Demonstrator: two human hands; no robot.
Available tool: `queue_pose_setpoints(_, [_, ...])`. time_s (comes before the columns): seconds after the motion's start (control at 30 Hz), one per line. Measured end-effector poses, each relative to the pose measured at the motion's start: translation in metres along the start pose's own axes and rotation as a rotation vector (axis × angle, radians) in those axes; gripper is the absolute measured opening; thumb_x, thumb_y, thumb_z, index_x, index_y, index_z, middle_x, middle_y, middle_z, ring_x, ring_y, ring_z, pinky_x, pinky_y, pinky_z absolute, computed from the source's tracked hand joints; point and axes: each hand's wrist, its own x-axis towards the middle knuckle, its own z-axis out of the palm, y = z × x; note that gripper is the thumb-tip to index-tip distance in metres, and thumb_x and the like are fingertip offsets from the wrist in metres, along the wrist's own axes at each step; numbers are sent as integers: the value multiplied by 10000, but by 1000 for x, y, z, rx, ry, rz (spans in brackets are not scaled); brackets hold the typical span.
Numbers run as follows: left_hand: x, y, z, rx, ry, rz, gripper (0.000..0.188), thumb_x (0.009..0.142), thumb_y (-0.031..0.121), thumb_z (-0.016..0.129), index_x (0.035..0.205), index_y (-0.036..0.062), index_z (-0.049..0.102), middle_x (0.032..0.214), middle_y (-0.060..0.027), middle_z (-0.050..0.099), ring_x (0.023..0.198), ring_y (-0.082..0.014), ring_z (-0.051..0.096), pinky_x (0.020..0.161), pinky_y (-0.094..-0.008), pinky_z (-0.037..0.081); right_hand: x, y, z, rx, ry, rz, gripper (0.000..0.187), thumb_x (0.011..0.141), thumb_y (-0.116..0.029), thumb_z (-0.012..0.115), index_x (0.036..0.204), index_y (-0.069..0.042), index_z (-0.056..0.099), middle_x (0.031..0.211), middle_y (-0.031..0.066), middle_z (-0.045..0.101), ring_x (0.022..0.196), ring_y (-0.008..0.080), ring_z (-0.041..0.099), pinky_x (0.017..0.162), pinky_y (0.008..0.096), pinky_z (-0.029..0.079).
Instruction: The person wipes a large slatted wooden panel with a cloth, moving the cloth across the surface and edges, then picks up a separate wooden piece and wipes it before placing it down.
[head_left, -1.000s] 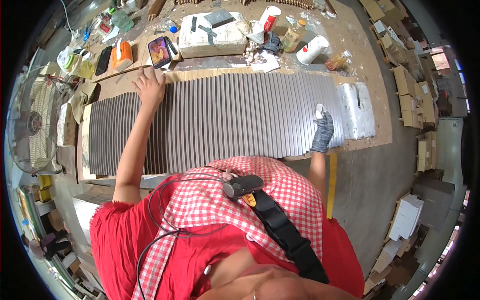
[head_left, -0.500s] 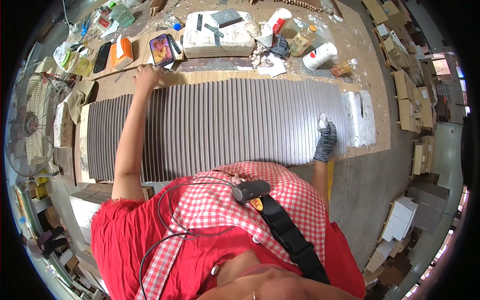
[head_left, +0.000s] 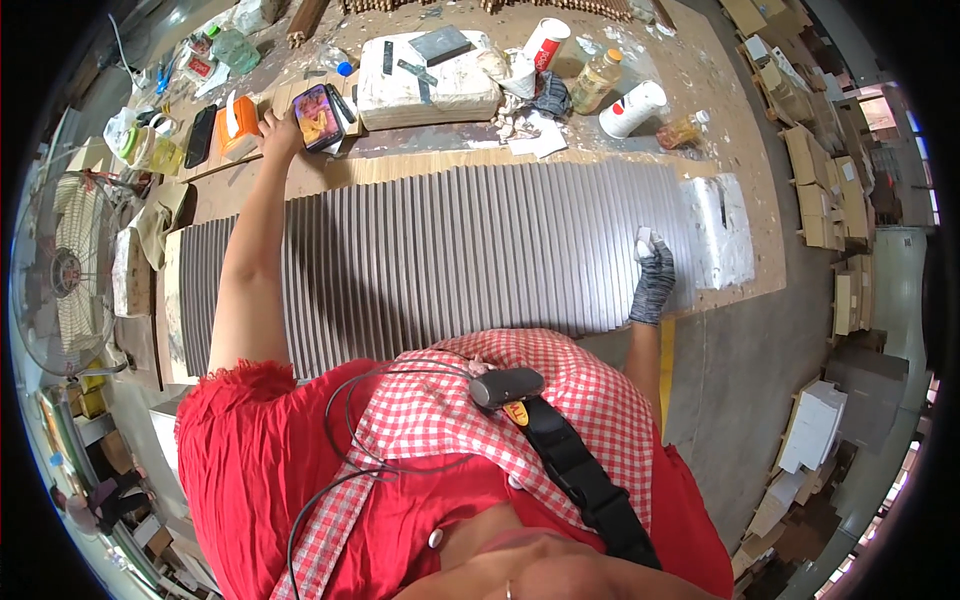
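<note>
My bare left hand (head_left: 279,133) is stretched out over the far left of the workbench, fingers apart. It lies between an orange-and-white tissue pack (head_left: 238,128) and a phone with a lit, colourful screen (head_left: 318,118), close against the phone's left edge; whether it touches is unclear. A striped grey glove covers my right hand (head_left: 654,283), which is closed around a small white block or wad (head_left: 645,243) over the right end of the ribbed panel. This wide panel of grey-brown parallel strips (head_left: 430,250) spreads in front of me, and my left forearm crosses above it.
Behind the panel stand a white-wrapped block (head_left: 430,100) with dark flat pieces on top, a bottle with an orange cap (head_left: 597,82), and a white cup (head_left: 633,110). A dark phone (head_left: 202,136) lies at left. A fan (head_left: 68,270) stands beyond the left edge.
My left hand has moved slightly left and farther away, from below the lit phone to its left side. The phone's screen picture has changed. My right hand keeps its place.
</note>
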Motion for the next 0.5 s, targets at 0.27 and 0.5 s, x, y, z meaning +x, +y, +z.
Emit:
queue_pose_setpoints(0.27, [5,2,10,114,36,60,587,938,214,416,1510,334,366,1555,-143,298,1370,-363,357,1050,-586,320,7,16,-11,5,-9,-71,364,886,-94,706,1214,34,614,1156,119,675,1039,181,647,926,298,533])
queue_pose_setpoints(0.5, [-1,7,6,74,83,67,569,948,243,414,1509,324,367,1562,-143,297,1373,-362,357,1053,-573,323,10,22,-16,56,-23,-30,371,895,-94,703,1228,35,603,1166,124,672,1053,185,645,937,307,531])
